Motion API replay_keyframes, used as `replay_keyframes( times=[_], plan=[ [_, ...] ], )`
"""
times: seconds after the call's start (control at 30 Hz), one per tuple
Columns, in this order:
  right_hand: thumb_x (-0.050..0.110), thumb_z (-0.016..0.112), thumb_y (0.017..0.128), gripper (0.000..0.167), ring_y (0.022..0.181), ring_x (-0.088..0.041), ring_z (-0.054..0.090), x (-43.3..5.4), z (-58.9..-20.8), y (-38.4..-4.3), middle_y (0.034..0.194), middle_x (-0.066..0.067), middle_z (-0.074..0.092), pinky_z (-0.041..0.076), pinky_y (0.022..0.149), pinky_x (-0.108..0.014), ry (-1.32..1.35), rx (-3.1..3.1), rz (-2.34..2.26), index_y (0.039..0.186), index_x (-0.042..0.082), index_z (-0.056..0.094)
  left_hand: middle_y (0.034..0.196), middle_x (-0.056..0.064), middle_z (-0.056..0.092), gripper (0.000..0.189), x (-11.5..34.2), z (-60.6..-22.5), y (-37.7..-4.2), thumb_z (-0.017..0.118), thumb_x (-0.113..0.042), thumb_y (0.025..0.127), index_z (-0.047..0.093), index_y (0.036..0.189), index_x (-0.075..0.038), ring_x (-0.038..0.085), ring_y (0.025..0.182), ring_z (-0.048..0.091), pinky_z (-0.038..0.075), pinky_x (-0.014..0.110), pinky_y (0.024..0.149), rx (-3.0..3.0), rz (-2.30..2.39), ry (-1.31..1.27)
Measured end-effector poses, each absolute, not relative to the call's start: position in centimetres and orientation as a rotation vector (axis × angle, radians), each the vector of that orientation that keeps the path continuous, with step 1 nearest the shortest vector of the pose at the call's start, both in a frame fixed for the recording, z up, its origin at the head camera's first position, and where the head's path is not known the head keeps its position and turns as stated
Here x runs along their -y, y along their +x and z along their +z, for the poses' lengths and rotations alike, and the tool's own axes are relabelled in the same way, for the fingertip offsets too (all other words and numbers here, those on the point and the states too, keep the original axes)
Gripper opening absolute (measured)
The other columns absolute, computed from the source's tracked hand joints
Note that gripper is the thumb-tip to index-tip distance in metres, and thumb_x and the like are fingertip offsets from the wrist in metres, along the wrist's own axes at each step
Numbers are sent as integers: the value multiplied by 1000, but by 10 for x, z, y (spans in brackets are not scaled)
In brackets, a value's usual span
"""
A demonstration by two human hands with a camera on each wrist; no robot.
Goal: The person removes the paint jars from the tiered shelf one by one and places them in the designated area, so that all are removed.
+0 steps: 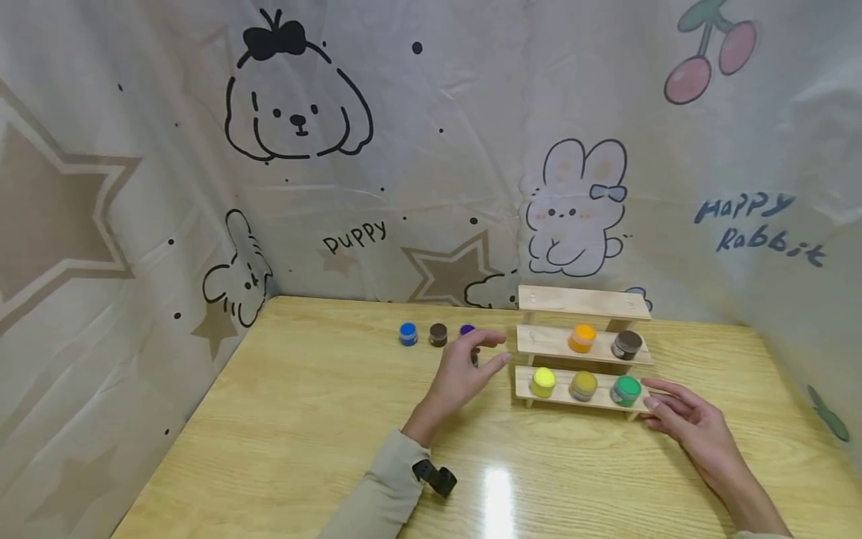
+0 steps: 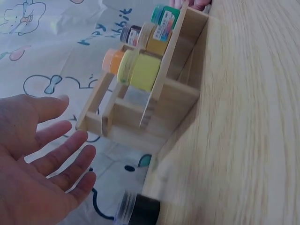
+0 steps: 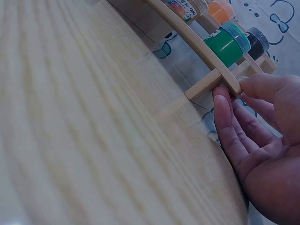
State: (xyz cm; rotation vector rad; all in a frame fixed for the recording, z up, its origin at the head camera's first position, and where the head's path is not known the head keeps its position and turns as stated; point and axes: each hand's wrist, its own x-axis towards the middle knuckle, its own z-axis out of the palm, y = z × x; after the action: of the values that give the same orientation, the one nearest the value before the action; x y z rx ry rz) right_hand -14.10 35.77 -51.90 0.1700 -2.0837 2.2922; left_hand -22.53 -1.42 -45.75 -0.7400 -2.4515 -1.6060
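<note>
A three-step wooden rack [image 1: 572,302] stands at the right of the table. Its bottom step carries a yellow paint jar [image 1: 543,382], an ochre jar [image 1: 583,386] and a green jar [image 1: 626,391]. On the middle step sit an orange jar [image 1: 582,338] and a dark brown jar [image 1: 627,345]. My right hand [image 1: 697,430] pinches the right end of the bottom step between thumb and fingers, seen closely in the right wrist view. My left hand [image 1: 465,370] hovers left of the rack with nothing in its parted fingers, partly covering a purple jar [image 1: 468,329].
Left of my left hand, a blue jar [image 1: 408,334] and a brown jar [image 1: 438,335] stand in a row on the wooden table [image 1: 303,419]. A printed cloth [image 1: 431,150] hangs behind the table and along its sides. A dark jar [image 2: 145,208] shows low in the left wrist view.
</note>
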Motion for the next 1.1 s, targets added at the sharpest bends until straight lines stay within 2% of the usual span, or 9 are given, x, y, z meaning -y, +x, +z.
replay_keyframes(
  times=[0.17, 0.47, 0.7, 0.93, 1.1],
  plan=[
    [0, 60, 102, 40, 99, -10, 72, -357, -519, -144, 127, 8, 70, 60, 82, -31, 188, 2100, 2292, 142, -4, 55, 122, 8, 72, 32, 4, -455, -224, 74, -17, 96, 70, 125, -4, 21, 114, 65, 52, 46, 98, 2403, -1576, -757],
    [1, 61, 102, 37, 98, -9, 72, -358, -519, -141, 121, 8, 72, 60, 80, -30, 143, 2108, 2278, 139, 0, 59, 123, 1, 72, 33, -26, -446, -224, 76, -19, 95, 70, 125, -8, 16, 113, 65, 53, 41, 99, 2379, -1611, -784],
    [1, 62, 102, 38, 96, -11, 72, -358, -522, -139, 121, 8, 72, 60, 81, -29, 124, 2098, 2282, 139, 0, 59, 123, 2, 70, 33, -48, -442, -228, 77, -16, 94, 71, 125, -8, 15, 115, 64, 52, 28, 100, 2386, -1639, -796],
    [1, 61, 102, 39, 96, -11, 72, -357, -520, -139, 120, 7, 73, 60, 81, -30, 120, 2110, 2271, 140, 0, 58, 125, 4, 70, 35, -66, -439, -230, 78, -16, 93, 69, 127, -7, 21, 118, 64, 51, 26, 100, 2436, -1677, -791],
    [1, 60, 102, 39, 94, -13, 73, -358, -518, -139, 115, 4, 74, 60, 80, -30, 117, 2116, 2268, 141, 2, 58, 124, 1, 71, 37, -80, -439, -232, 80, -19, 92, 70, 126, -10, 17, 117, 65, 49, 26, 102, 2468, -1691, -741]
  ],
)
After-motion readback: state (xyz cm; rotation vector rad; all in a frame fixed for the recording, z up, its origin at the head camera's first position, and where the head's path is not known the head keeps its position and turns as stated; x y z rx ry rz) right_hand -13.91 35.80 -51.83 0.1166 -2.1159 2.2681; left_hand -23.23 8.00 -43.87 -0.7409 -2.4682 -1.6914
